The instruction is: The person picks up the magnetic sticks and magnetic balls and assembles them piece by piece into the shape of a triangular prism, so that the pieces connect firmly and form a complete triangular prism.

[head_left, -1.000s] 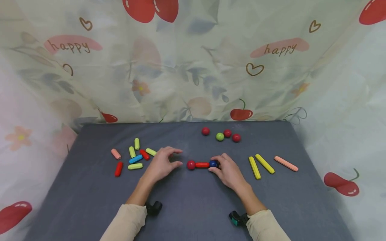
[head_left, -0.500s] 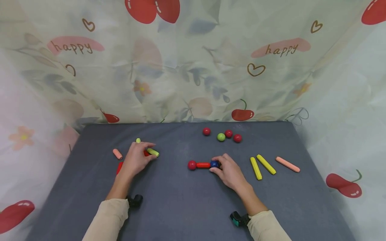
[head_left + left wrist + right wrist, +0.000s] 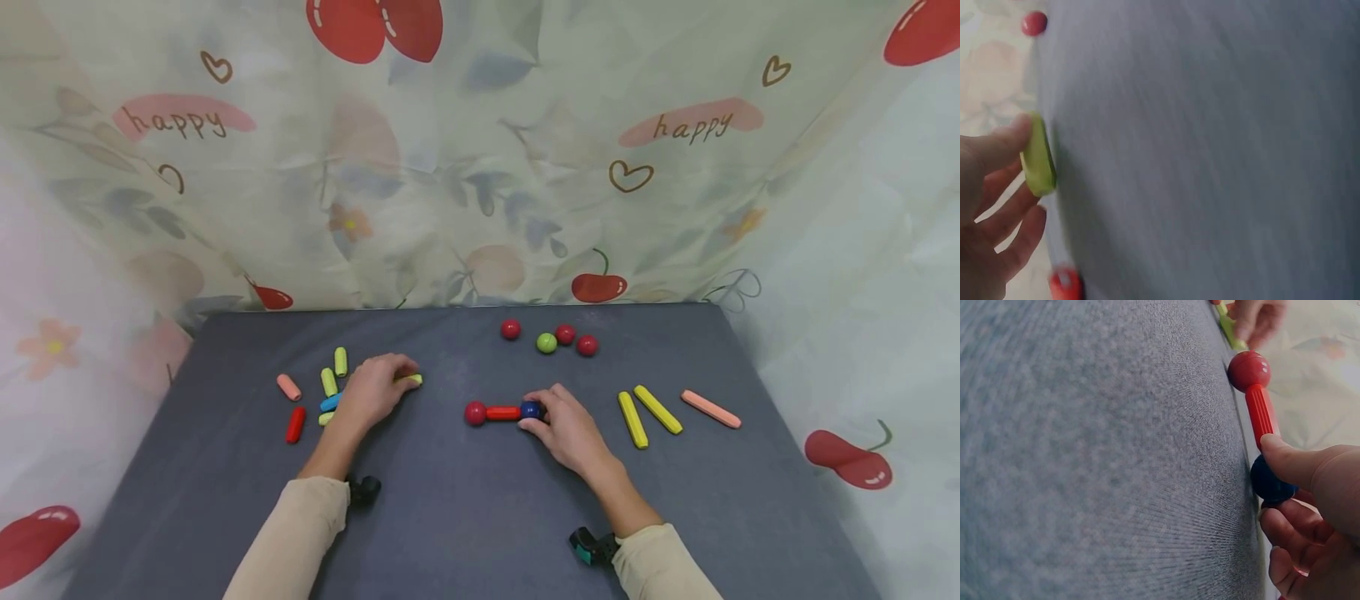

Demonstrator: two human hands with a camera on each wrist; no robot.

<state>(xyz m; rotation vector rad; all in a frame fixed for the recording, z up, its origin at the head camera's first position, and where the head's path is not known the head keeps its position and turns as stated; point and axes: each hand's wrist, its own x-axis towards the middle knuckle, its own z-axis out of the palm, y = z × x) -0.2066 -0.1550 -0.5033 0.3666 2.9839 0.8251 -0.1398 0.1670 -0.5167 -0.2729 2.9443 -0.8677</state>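
My left hand [image 3: 373, 388] pinches a short yellow-green rod [image 3: 1039, 157] between thumb and fingers, left of the middle of the table. Toward the centre lies a joined piece: a red ball [image 3: 475, 412], a ribbed red rod [image 3: 1261, 412] and a blue ball [image 3: 1269, 480] in one line. At its right end, my right hand [image 3: 572, 432] grips the blue ball with thumb and fingers. In the left wrist view the rod's whole length shows, with a red piece [image 3: 1065, 284] lying close by.
Left of the left hand lie several short rods, including a pink one [image 3: 288, 387], a red one [image 3: 296, 425] and a partly hidden blue one [image 3: 330, 403]. A green ball [image 3: 547, 342] sits among red balls at the back. Longer yellow rods [image 3: 633, 420] and a pink rod [image 3: 710, 408] lie right.
My left hand went left to the short rods, took hold of a yellow-green one and has come back slightly rightward with it. The right hand stays on the blue ball.
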